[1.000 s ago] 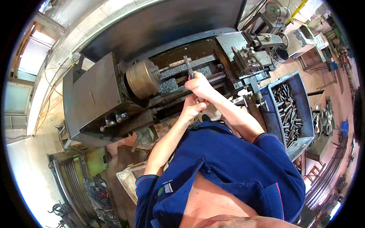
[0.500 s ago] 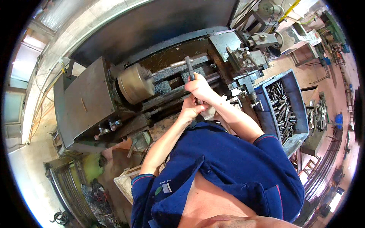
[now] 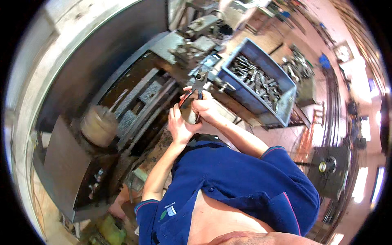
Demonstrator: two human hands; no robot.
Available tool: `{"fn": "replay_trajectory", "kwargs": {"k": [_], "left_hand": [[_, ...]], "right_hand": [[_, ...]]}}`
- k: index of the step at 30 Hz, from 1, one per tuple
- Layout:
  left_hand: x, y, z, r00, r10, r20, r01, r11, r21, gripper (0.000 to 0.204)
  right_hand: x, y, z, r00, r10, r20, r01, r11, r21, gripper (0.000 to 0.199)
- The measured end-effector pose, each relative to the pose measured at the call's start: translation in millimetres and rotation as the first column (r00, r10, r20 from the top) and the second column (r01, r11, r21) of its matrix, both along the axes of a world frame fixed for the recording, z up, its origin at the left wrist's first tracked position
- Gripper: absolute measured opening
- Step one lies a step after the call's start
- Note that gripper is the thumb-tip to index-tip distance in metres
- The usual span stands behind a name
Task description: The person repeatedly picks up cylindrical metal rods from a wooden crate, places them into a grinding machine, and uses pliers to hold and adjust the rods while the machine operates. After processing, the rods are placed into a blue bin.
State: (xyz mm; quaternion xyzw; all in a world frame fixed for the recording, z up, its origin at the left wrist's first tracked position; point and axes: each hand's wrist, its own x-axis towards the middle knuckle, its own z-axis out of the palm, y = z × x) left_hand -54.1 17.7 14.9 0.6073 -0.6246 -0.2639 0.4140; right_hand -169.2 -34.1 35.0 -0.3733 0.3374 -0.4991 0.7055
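Observation:
In front of my chest, both hands hold a pair of dark pliers [image 3: 199, 85] with the jaws pointing away from me. One handle, seen on the left, is red and black. My right hand [image 3: 206, 109] is closed round the pliers on the right side. My left hand [image 3: 180, 125] curls against the red handle, its thumb toward my right hand. A round metal end shows at the head of the pliers; whether it is their pivot or a part in the jaws I cannot make out. The lathe chuck [image 3: 99, 125] is to the left, blurred.
The lathe bed [image 3: 141, 96] runs behind my left hand to the tool post [image 3: 192, 53]. Right of my hands stands a blue crate [image 3: 281, 116] holding many metal parts. Farther right are a black fan [image 3: 328, 165] and long bars. A dark splash guard [image 3: 102, 49] backs the lathe.
My view and body have turned right, away from the chuck toward the crate. The pliers have moved from over the lathe bed to near the crate, and the handles now show spread apart.

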Motion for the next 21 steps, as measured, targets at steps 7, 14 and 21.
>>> {"fn": "replay_trajectory", "kwargs": {"k": [7,14,21], "left_hand": [[-48.2,18.8,6.7,0.991,-0.072,0.112,0.086,0.988,-0.130,0.089],[-104.1,22.8,26.0,0.957,-0.209,0.198,0.182,0.972,0.147,0.090],[-134.5,12.8,32.5,0.977,-0.211,-0.023,0.213,0.974,0.076,0.044]], "right_hand": [[-57.2,25.9,11.5,0.992,-0.040,0.122,0.050,0.995,-0.087,0.048],[-113.6,33.1,-1.9,0.976,-0.218,-0.006,0.215,0.960,0.178,0.022],[-228.9,-10.1,-25.9,0.959,-0.251,0.133,0.209,0.941,0.267,0.026]]}}
